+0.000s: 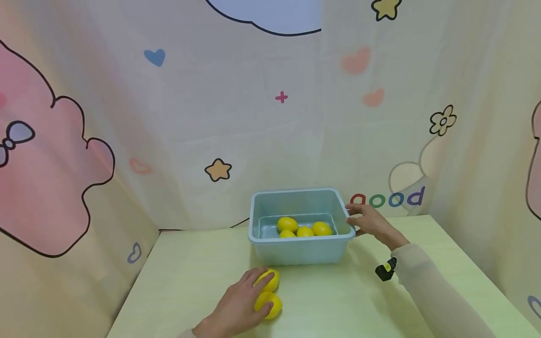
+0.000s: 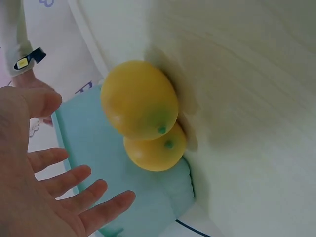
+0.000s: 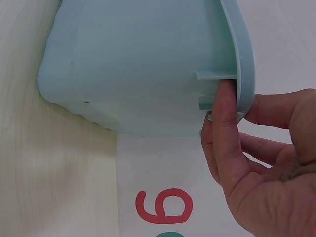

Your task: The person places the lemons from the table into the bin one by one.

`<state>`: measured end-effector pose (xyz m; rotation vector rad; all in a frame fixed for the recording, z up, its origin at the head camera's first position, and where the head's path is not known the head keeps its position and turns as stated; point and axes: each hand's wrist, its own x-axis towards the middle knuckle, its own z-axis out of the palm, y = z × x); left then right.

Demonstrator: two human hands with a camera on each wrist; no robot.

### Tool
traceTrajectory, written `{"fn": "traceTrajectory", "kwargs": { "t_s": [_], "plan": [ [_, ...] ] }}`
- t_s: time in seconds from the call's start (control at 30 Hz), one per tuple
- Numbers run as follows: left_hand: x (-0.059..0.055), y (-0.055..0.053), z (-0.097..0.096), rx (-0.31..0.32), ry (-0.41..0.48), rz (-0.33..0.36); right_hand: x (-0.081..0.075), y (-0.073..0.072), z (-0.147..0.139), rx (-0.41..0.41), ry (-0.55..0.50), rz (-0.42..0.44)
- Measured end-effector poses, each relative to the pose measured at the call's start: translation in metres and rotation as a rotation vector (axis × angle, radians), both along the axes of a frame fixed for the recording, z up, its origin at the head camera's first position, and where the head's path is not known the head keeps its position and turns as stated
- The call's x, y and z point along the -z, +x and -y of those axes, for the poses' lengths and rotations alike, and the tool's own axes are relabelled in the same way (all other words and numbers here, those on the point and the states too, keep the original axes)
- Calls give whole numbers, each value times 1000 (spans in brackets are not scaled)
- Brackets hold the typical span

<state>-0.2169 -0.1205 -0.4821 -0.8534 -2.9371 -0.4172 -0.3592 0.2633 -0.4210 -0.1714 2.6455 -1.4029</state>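
Note:
A light blue plastic bin (image 1: 299,253) stands at the back of the table with several lemons (image 1: 322,228) inside. My right hand (image 3: 266,153) pinches the rim at the bin's right side, thumb on one face and fingers tucked under the lip. Two more lemons lie in front of the bin, the farther lemon (image 1: 272,280) behind the nearer lemon (image 1: 270,306). Over these my left hand (image 1: 243,303) is held with spread fingers, overlapping both in the head view. From the left wrist, the fingers (image 2: 79,197) appear apart from the nearer lemon (image 2: 140,98).
The pale wooden table (image 1: 190,272) ends at a printed curtain (image 1: 190,117) close behind the bin. Curtains also hang along the left and right sides. A black strap device (image 1: 386,270) sits on the right wrist.

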Motion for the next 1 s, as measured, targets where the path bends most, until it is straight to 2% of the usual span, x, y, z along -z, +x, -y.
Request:
{"fn": "traceTrajectory", "kwargs": {
  "t_s": [0.37, 0.57, 1.0],
  "plan": [
    [17, 0, -1, 94, -64, 30, 2, 1, -2, -3, -4, 19],
    [20, -1, -3, 71, -59, 102, -1, 0, -1, -5, -16, 4],
    [24, 0, -6, 76, -60, 142, -2, 1, 0, 5, -9, 16]
  ]
}}
